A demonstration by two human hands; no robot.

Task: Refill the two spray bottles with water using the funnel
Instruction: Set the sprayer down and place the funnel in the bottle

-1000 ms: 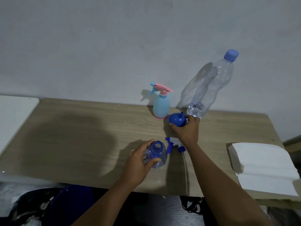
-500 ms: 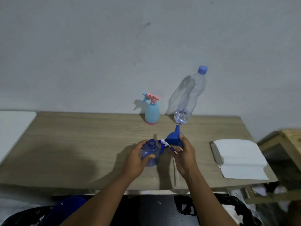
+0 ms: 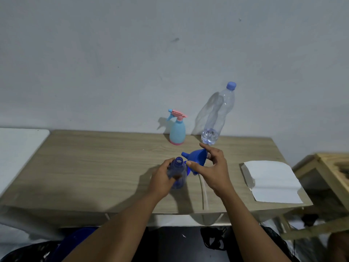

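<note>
The left hand (image 3: 162,181) grips the open blue bottle (image 3: 177,173); the right hand (image 3: 212,170) pinches the funnel (image 3: 196,157) at the bottle's two o'clock.

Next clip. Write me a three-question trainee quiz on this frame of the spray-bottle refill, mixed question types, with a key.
1. True or false: the funnel already sits upright in the neck of the dark blue bottle.
2. Multiple choice: which bottle does the left hand hold? A) the light blue spray bottle with the pink trigger, B) the open dark blue bottle, C) the clear water bottle.
3. Fill in: the clear water bottle by the wall still wears its ___ cap.

Key
1. False: the right hand holds the funnel tilted beside the bottle, spout pointing toward its open neck.
2. B
3. blue
</note>
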